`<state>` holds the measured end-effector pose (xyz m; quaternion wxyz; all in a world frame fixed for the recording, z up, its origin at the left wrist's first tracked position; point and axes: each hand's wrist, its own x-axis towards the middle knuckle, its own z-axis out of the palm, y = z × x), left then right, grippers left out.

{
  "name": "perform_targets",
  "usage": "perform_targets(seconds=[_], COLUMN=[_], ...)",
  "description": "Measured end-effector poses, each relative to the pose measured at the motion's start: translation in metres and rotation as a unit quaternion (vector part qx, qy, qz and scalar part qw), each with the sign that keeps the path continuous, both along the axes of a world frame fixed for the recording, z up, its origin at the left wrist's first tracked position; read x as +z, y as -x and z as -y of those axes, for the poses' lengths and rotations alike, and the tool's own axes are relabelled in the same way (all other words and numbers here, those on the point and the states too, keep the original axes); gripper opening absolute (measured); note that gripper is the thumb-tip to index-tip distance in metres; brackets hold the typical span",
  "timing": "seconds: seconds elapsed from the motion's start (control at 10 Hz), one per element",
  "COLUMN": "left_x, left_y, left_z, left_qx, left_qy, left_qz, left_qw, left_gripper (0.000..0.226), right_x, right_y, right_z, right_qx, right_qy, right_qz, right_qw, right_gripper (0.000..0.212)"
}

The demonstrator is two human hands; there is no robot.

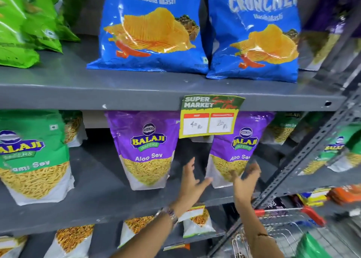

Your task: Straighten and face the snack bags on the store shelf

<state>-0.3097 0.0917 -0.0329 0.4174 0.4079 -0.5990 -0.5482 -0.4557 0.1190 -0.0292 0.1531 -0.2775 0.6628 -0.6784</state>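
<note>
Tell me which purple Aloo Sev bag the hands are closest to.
The right-hand purple Aloo Sev bag, partly behind the price tag. Both hands flank it; the other purple bag sits further left.

The grey metal shelf board [97, 93] carries a green and yellow paper price tag [210, 117] with two white boxes headed red. Above the board stand two glossy blue crisp bags [152, 29] printed with ridged yellow-orange chips and red chillies; left of those, bright green foil bags [25, 23]. Below the board, purple Aloo Sev pouches [144, 148] and a green sev pouch [35, 156] have clear windows showing yellow strands above white bases.
</note>
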Motion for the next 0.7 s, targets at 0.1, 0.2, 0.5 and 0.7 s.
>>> perform_targets(seconds=[0.1, 0.2, 0.5, 0.7], left_x=[0.006, 0.007, 0.008, 0.007], left_y=[0.028, 0.04, 0.046, 0.037], left_z=[0.02, 0.033, 0.049, 0.045], left_qx=[-0.005, 0.005, 0.01, -0.015], left_qy=[-0.025, -0.039, -0.03, -0.032], left_qz=[0.044, 0.062, 0.072, 0.057], left_qw=[0.999, 0.997, 0.997, 0.998], left_gripper=[0.077, 0.054, 0.033, 0.052], right_x=[-0.001, -0.002, 0.0, 0.0], right_y=[0.018, 0.032, 0.025, 0.017], right_z=[0.002, 0.001, 0.003, -0.005], right_qx=[0.099, 0.138, 0.143, 0.116], right_qy=[-0.025, -0.061, -0.053, -0.067], right_qz=[0.025, 0.006, 0.001, 0.016], right_qw=[0.994, 0.988, 0.988, 0.991], right_gripper=[0.082, 0.067, 0.067, 0.072])
